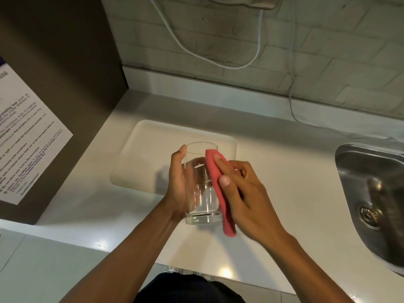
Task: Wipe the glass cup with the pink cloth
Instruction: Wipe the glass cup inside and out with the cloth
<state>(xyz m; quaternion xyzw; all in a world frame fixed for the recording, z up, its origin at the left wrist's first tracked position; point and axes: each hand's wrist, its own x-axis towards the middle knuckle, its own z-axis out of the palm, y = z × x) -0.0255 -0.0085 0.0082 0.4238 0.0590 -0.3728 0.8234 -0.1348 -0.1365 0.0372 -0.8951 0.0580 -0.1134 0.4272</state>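
A clear glass cup [202,189] is held above the white counter, tilted with its open mouth pointing away from me. My left hand [180,182] grips its left side, thumb near the rim. A folded pink cloth [220,193] lies pressed along the cup's right side, from the rim down past the thick base. My right hand [242,191] holds the cloth against the glass with its fingers spread over it.
A white tray [144,154] lies on the counter [284,193] just beyond the cup. A steel sink [371,193] is sunk in at the right. A brown cabinet wall with a printed notice [28,145] stands at the left. White cables [290,95] hang down the tiled wall.
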